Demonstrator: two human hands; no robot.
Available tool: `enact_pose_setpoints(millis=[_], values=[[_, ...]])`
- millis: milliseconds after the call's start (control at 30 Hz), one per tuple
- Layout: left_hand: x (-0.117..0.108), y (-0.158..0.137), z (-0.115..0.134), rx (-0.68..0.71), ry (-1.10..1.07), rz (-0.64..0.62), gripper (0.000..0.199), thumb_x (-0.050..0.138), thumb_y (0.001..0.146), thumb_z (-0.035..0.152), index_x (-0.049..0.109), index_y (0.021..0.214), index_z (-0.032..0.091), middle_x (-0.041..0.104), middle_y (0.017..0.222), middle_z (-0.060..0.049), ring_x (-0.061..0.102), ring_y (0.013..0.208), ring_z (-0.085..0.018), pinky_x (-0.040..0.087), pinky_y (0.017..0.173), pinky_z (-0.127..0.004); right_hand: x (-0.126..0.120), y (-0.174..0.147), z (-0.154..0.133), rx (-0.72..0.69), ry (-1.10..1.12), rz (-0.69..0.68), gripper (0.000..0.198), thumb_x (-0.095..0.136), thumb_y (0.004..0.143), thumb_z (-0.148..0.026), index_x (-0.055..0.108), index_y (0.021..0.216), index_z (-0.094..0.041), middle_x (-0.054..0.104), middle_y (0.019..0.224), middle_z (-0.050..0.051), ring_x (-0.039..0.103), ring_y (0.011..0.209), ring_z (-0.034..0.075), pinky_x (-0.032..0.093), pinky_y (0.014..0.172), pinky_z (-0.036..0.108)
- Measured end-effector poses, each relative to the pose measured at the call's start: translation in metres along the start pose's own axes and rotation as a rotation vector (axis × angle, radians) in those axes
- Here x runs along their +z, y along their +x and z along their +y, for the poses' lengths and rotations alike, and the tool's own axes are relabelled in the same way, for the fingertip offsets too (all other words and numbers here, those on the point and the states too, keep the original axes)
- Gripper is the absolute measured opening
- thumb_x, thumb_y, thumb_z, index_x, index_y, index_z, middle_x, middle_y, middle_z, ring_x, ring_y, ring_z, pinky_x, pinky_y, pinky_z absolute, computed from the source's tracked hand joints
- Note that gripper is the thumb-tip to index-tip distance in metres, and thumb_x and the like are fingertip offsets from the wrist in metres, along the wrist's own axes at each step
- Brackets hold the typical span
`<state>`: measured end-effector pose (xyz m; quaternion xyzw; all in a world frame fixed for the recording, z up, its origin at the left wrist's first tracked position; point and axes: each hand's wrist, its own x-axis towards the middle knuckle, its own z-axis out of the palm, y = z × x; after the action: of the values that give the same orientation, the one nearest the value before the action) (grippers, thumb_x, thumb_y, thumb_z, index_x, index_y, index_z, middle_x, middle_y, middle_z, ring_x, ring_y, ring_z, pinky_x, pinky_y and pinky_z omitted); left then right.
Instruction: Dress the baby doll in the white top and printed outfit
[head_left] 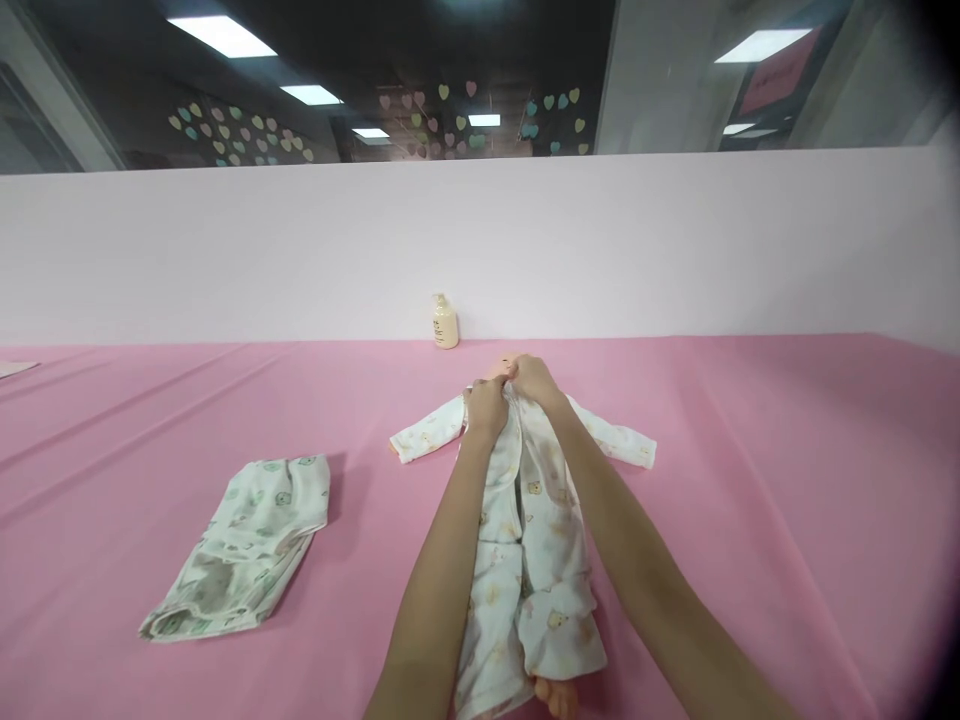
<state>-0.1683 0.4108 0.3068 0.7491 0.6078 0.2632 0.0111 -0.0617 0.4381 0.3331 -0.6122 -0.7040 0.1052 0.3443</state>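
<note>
A baby doll point(504, 368) lies on its back on the pink cloth, dressed in a white printed baby romper point(555, 520). Its sleeves stretch out to both sides, and one foot point(559, 697) pokes from a leg opening. At the neckline my left hand point(487, 405) is closed on the romper's collar. My right hand point(534, 380) pinches the collar's other side, just below the doll's head. The front is parted by a narrow gap at the middle. Both hands hide most of the neck, and the fasteners are too small to make out.
A folded white garment with a green print point(255, 545) lies to the left. Against the white wall point(300, 255) stands a cream pump bottle point(445, 324). The pink cloth point(750, 560) has long creases. Glass with heart stickers is above the wall.
</note>
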Motion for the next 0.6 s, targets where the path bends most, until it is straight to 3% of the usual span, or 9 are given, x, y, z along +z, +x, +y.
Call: enact_pose_setpoints(millis=[167,300,467,600], values=[[0.002,0.001,-0.001,0.022,-0.059,0.031,0.043,0.036,0.088,0.013,0.055,0.127,0.017,0.068,0.104,-0.014,0.060,0.100,-0.026,0.045,0.085,-0.035,0.026,0.002,0.010,0.154,0.359,0.149,0.020,0.052,0.073,-0.011,0.065,0.087,-0.014,0.070,0.092,0.005,0.066,0.085,0.015,0.050,0.078,0.022],[0.003,0.002,-0.003,0.008,-0.146,0.058,0.039,0.037,0.090,0.016,0.060,0.121,0.019,0.068,0.106,-0.013,0.060,0.103,-0.026,0.046,0.086,-0.035,0.037,-0.004,0.018,0.186,0.571,0.156,0.022,0.056,0.070,-0.013,0.063,0.090,-0.013,0.070,0.093,0.006,0.066,0.085,0.015,0.051,0.077,0.024],[0.009,0.008,-0.008,0.056,-0.360,0.097,0.028,0.051,0.085,0.015,0.066,0.108,0.017,0.071,0.100,-0.008,0.064,0.090,-0.019,0.048,0.082,-0.028,0.017,-0.006,0.022,0.185,0.656,0.069,0.031,0.061,0.058,-0.004,0.064,0.088,-0.013,0.069,0.088,0.005,0.066,0.080,0.015,0.052,0.071,0.023],[0.013,0.012,-0.011,0.048,-0.467,0.098,0.021,0.058,0.079,0.011,0.070,0.095,0.018,0.073,0.093,-0.003,0.064,0.076,-0.014,0.049,0.078,-0.025,-0.003,-0.007,0.027,0.226,0.570,0.065,0.028,0.060,0.058,-0.003,0.065,0.083,-0.015,0.068,0.082,0.003,0.065,0.080,0.015,0.051,0.073,0.025]])
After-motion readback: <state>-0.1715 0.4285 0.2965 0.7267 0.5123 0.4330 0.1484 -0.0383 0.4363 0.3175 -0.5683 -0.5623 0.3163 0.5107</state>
